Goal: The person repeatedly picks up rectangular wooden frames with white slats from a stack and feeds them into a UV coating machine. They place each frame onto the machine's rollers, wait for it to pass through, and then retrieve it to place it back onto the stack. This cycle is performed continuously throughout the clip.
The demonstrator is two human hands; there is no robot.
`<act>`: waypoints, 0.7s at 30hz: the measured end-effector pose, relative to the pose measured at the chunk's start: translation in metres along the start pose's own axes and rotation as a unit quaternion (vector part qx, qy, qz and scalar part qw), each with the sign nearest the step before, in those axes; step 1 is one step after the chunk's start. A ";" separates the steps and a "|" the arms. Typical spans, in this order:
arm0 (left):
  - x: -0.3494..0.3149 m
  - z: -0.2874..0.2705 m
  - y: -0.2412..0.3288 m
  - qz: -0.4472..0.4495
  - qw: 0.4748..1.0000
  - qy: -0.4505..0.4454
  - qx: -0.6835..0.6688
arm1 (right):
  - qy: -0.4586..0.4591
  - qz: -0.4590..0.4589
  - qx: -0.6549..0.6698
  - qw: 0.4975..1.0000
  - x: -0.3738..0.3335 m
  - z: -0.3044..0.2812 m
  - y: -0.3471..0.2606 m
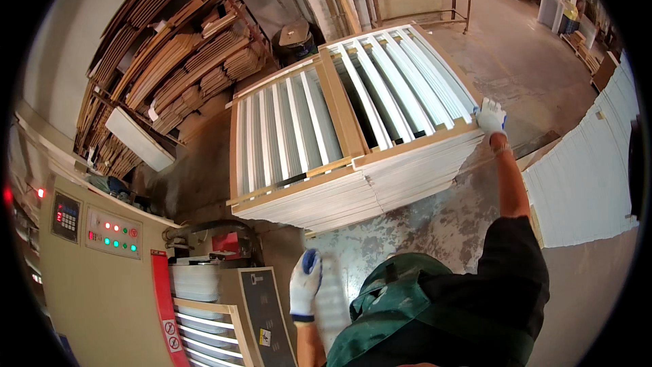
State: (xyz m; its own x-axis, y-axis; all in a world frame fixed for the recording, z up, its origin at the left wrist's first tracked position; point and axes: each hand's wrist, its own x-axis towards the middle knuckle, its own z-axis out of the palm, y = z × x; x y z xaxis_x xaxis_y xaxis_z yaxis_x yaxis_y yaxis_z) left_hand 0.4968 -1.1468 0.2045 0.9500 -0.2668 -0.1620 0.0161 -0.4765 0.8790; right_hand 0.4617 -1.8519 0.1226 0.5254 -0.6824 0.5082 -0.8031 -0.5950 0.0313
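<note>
Lengthwise, slats on the louvred stack point forward, right hand at its near corner, grip unclear.

A: Wearing what?
B: Rocking a white left glove at six o'clock, with a blue patch and blue cuff. Got a white right glove between two and three, with some blue on it.
A: And for clothes?
B: Sporting a short black sleeve at four, plus a dark green apron around five, kinda smudged pale.
</note>
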 end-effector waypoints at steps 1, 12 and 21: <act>0.016 0.015 0.006 0.041 0.999 -0.004 0.006 | 0.077 -0.031 -0.010 0.996 -0.017 0.006 0.006; 0.109 0.069 0.059 0.122 0.979 -0.092 -0.136 | -0.222 0.127 0.416 0.873 -0.166 -0.145 0.021; 0.046 0.039 0.022 0.059 0.996 0.043 0.046 | -0.296 0.106 0.574 0.756 -0.191 -0.154 0.003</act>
State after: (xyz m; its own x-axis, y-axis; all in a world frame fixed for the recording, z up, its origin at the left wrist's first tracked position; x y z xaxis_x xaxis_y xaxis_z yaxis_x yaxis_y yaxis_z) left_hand 0.5285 -1.2022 0.1991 0.9668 -0.2549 -0.0171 -0.1226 -0.5217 0.8443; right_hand 0.3160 -1.6578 0.1578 0.7254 -0.6826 -0.0885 -0.2932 -0.1901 -0.9370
